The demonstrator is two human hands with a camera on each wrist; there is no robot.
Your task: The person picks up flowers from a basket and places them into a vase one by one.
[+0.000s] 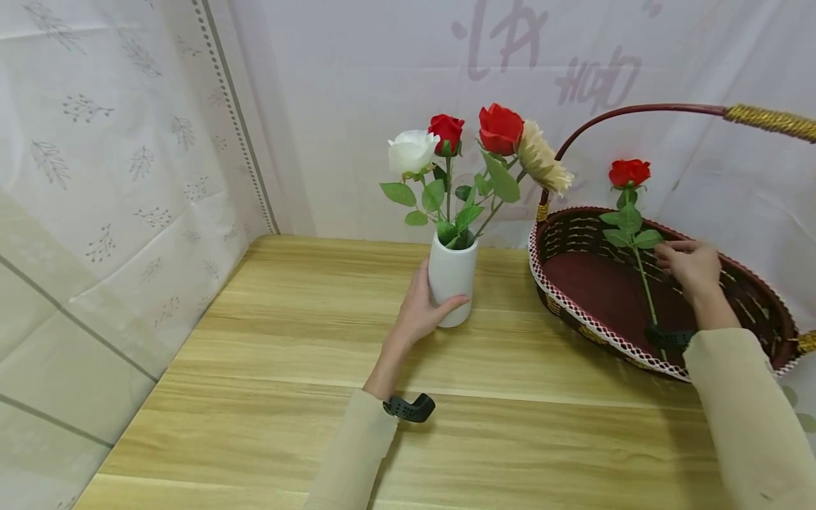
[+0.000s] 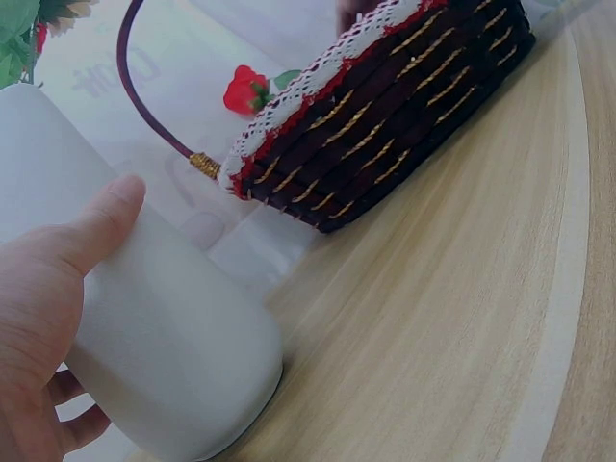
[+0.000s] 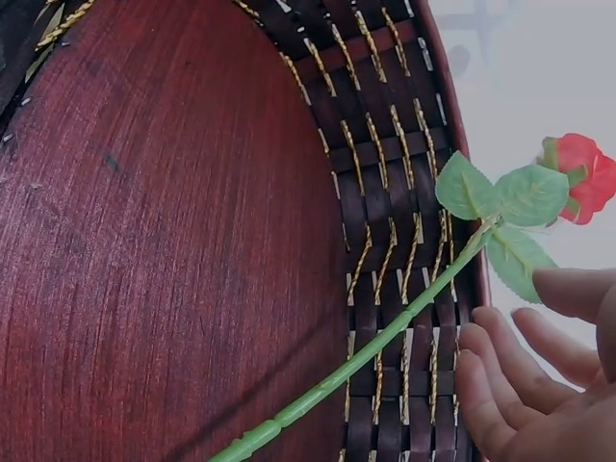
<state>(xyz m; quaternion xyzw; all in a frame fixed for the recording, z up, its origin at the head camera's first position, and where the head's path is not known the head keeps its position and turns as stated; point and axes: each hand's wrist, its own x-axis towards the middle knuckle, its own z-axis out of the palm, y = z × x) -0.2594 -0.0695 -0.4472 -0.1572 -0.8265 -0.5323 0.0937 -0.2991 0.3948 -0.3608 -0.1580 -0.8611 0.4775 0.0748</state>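
My left hand [image 1: 426, 304] grips a white vase [image 1: 451, 280], its thumb across the front near the base; in the left wrist view the vase [image 2: 183, 308] leans across the picture. The vase holds a white rose [image 1: 411, 151], two red roses [image 1: 501, 129] and a cream many-petalled flower [image 1: 542, 159]. Over the wicker basket [image 1: 599, 329], my right hand [image 1: 691, 269] is beside a single red rose [image 1: 630, 173]. In the right wrist view its fingers [image 3: 520, 375] are loosely bent and apart from the green stem [image 3: 385, 332], with the thumb close to a leaf [image 3: 520, 262].
The basket has a white lace rim and a tall arched handle [image 1: 644, 108] wrapped in gold cord. It stands at the right of the wooden table [image 1: 287, 340]. A printed cloth [image 1: 357, 92] hangs behind, and another patterned cloth [image 1: 121, 177] on the left.
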